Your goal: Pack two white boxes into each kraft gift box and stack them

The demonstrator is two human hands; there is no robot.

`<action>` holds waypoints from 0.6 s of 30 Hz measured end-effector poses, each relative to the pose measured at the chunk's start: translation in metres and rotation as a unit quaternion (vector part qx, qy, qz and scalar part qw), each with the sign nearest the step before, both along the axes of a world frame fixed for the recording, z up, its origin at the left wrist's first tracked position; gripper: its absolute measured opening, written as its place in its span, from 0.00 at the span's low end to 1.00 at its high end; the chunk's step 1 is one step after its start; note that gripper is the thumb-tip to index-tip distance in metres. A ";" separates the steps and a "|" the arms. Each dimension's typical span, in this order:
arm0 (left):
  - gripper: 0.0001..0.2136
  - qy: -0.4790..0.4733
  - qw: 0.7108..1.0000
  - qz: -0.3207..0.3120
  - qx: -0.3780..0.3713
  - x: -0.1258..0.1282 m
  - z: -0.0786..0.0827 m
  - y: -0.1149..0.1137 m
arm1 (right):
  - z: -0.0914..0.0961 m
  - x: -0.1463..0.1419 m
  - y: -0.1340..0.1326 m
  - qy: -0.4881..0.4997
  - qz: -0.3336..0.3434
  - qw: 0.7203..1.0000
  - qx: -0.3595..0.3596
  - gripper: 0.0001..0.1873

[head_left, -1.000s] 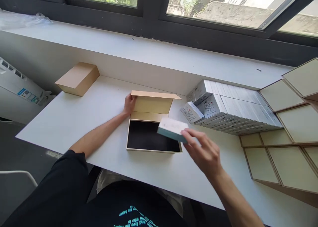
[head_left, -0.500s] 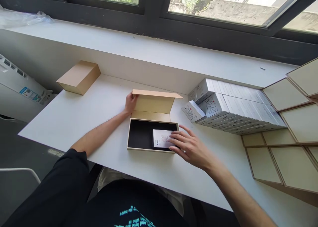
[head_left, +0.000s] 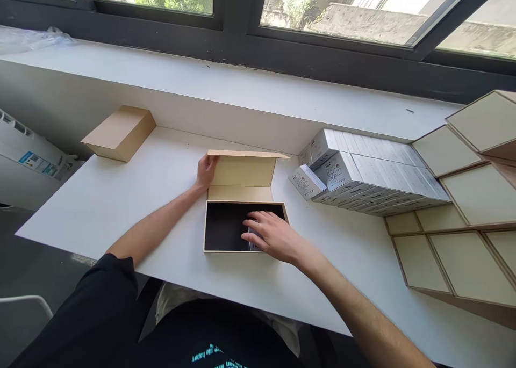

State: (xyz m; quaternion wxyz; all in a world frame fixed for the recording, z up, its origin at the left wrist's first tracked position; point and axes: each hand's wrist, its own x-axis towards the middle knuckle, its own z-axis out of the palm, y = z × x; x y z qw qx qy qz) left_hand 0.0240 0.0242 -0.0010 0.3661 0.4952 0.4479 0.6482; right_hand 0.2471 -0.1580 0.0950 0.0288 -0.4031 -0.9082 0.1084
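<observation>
Here, the left hand holds an upright tan cardboard lid — the right hand covers a small white carton, grip unclear.

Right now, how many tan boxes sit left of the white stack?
2. One tan box at the back left of the table; one open box near centre, left hand on its lid, right hand inside.
</observation>
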 end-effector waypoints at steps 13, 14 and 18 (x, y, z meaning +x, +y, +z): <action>0.26 0.010 1.000 0.003 0.001 0.000 0.002 0.001 | 0.017 0.093 0.096 -0.186 -0.394 0.895 0.092 0.25; 0.26 0.011 1.000 0.004 0.003 0.000 0.002 0.001 | 0.014 0.093 0.095 -0.185 -0.393 0.897 0.085 0.23; 0.26 0.011 1.000 0.005 0.006 0.000 0.002 0.000 | 0.013 0.093 0.072 -0.072 -0.371 0.913 0.155 0.18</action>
